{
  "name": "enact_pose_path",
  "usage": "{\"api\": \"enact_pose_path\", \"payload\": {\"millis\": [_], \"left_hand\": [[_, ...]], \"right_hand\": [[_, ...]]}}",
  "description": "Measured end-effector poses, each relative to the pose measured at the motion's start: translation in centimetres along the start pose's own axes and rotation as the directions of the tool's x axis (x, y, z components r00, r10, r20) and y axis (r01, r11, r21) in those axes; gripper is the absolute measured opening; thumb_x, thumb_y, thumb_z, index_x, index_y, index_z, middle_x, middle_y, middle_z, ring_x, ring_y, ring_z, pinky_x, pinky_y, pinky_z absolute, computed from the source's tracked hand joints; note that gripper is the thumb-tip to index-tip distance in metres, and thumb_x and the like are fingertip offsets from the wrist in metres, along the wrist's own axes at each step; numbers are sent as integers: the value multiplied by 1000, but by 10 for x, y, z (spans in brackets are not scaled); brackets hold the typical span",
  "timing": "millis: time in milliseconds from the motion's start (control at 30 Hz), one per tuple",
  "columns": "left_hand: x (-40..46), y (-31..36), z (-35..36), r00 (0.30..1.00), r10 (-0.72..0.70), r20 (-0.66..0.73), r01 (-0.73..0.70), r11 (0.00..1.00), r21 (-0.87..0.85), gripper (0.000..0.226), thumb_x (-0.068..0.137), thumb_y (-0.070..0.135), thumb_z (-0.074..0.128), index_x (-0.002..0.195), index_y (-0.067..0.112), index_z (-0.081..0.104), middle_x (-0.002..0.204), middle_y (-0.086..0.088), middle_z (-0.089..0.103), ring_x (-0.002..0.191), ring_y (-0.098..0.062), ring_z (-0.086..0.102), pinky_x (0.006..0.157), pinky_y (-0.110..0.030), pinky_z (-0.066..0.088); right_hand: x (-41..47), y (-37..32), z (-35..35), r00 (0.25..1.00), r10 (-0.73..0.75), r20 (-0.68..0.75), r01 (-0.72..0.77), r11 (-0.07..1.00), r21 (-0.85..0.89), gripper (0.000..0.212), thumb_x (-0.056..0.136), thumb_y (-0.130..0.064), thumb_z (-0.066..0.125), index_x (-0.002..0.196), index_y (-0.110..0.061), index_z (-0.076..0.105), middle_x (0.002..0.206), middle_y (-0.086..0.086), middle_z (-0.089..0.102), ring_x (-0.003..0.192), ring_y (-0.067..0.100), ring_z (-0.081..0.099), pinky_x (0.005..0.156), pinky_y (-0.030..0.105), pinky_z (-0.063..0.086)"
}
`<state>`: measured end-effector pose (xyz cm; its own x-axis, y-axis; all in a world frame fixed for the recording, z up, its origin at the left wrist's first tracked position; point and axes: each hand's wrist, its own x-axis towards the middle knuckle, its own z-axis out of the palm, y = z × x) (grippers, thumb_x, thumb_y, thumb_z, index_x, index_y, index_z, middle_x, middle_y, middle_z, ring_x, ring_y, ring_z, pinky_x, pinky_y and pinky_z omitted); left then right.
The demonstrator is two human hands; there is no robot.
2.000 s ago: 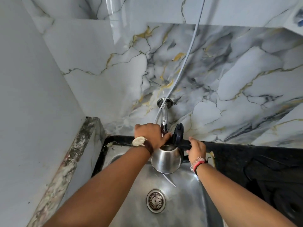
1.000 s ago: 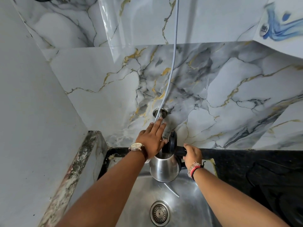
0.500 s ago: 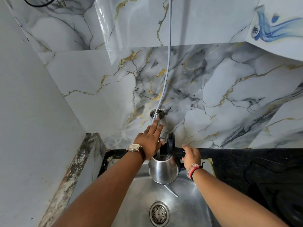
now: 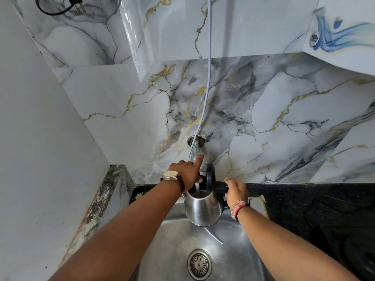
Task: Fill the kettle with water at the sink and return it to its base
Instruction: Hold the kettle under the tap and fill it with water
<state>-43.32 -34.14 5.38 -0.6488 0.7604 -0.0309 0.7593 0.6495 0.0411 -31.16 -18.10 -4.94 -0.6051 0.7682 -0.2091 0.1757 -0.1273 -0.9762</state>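
A shiny steel kettle (image 4: 203,209) hangs over the steel sink (image 4: 174,240), its black lid (image 4: 210,175) flipped up. My right hand (image 4: 236,190) grips its black handle on the right side. My left hand (image 4: 187,174), with a watch on the wrist, rests on the wall tap (image 4: 195,148) just above the kettle's mouth, forefinger stretched along the spout. A stream of water seems to fall into the opening. The kettle's base is not in sight.
A sink drain (image 4: 199,264) lies below the kettle. A grey hose (image 4: 209,78) runs down the marble wall to the tap. Black counter (image 4: 304,199) extends right, with a stove edge (image 4: 355,240). A worn ledge (image 4: 101,199) borders the sink's left side.
The view tilted up and down slightly. My left hand shifted from fingers spread flat over the tap to curled on it with one finger extended. The kettle stayed under the tap.
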Motion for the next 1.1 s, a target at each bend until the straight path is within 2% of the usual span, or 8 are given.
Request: {"api": "enact_pose_path", "payload": {"millis": [100, 267, 367, 500, 767, 867, 967, 1100], "left_hand": [[-2, -3, -1, 998, -19, 55, 30, 977, -209, 83, 93, 46, 60, 153, 39, 4, 114, -10, 62, 105, -33, 56, 80, -45, 48], [-3, -8, -1, 1000, -15, 1, 15, 978, -210, 67, 90, 57, 59, 142, 45, 20, 110, -4, 64, 102, -32, 58, 71, -41, 44], [-4, -4, 1, 999, -41, -25, 34, 970, -239, 54, 89, 51, 59, 133, 44, 29, 115, 1, 62, 100, -29, 56, 69, -39, 44], [-1, 2, -2, 996, -68, 49, 83, 906, -416, 40, 90, 37, 63, 118, 42, 34, 83, 7, 61, 71, -18, 59, 53, -30, 36], [2, 20, 1, 979, -200, -33, 192, 969, -157, 38, 93, 59, 51, 114, 34, 32, 92, -1, 67, 71, -28, 61, 61, -38, 50], [0, 14, -2, 986, -159, 45, 165, 961, -223, 42, 95, 53, 51, 128, 40, 29, 98, -4, 68, 77, -29, 63, 70, -42, 54], [-11, 4, -13, 987, -104, 124, 135, 950, -282, 62, 99, 53, 41, 150, 50, 6, 110, -8, 69, 92, -32, 64, 80, -43, 52], [-40, 7, -18, 986, -166, -7, 158, 949, -273, 70, 99, 54, 36, 154, 47, -6, 145, -8, 48, 114, -37, 56, 88, -49, 50]], "right_hand": [[0, 2, 1, 1000, -9, -3, 9, 1000, -6, 37, 70, -49, 63, 50, -18, 60, 47, -4, 45, 58, 26, 46, 62, 42, 44], [-2, 3, 2, 1000, -12, -9, 11, 1000, -4, 36, 71, -48, 63, 50, -19, 59, 48, -3, 43, 59, 26, 46, 63, 42, 43], [-4, 4, 2, 1000, -19, -16, 19, 1000, -20, 39, 73, -48, 63, 47, -20, 56, 44, -7, 40, 57, 25, 45, 62, 42, 44], [-7, 5, 2, 999, -30, -17, 29, 999, -24, 42, 74, -48, 62, 44, -20, 52, 43, -9, 38, 56, 24, 44, 61, 41, 42], [-7, 1, -8, 999, -18, -36, 18, 1000, -14, 40, 74, -44, 63, 43, -20, 55, 40, -11, 40, 53, 25, 45, 61, 41, 42], [-8, -5, -9, 1000, -12, -21, 12, 1000, -21, 42, 75, -45, 62, 42, -21, 53, 40, -11, 41, 53, 25, 44, 61, 41, 40], [-12, -12, -10, 1000, -21, -22, 20, 999, -37, 41, 75, -45, 63, 47, -16, 56, 50, 3, 47, 59, 28, 49, 63, 45, 46], [-16, -14, -16, 999, -25, 20, 27, 997, -72, 41, 77, -42, 62, 60, -5, 62, 57, 8, 53, 64, 30, 55, 70, 52, 54]]}}
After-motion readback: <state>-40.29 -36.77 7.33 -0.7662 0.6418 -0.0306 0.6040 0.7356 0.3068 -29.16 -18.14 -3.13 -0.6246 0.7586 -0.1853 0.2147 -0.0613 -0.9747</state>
